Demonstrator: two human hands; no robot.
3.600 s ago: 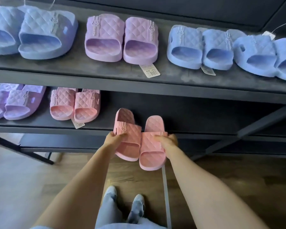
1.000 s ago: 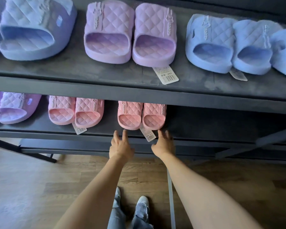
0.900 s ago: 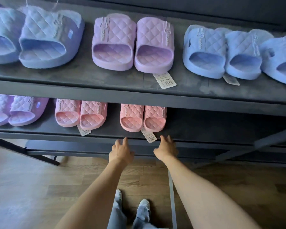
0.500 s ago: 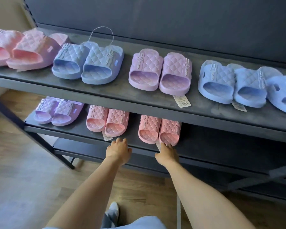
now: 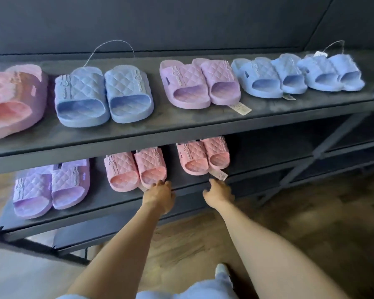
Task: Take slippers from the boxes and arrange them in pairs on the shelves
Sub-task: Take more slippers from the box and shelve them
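The lower shelf [image 5: 108,201] is carrying the rightmost pink pair [image 5: 203,157] side by side. Left hand [image 5: 159,196] and right hand [image 5: 219,190] are hovering at its edge, fingers loosely extended, gripping nothing. Risk: fingers snagging the price tag [image 5: 219,175], dragging a slipper askew.

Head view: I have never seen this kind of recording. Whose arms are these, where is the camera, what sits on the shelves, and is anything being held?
No machine here: a person wears one wide-angle camera on the head, looking forward and down, so both bare arms are theirs. The left hand and right hand reach to the front edge of the lower shelf and hold nothing. That shelf carries a purple pair, a left pink pair and a right pink pair with a paper tag. The upper shelf carries pink slippers, a blue pair, a lilac pair, a second blue pair and a third blue pair.
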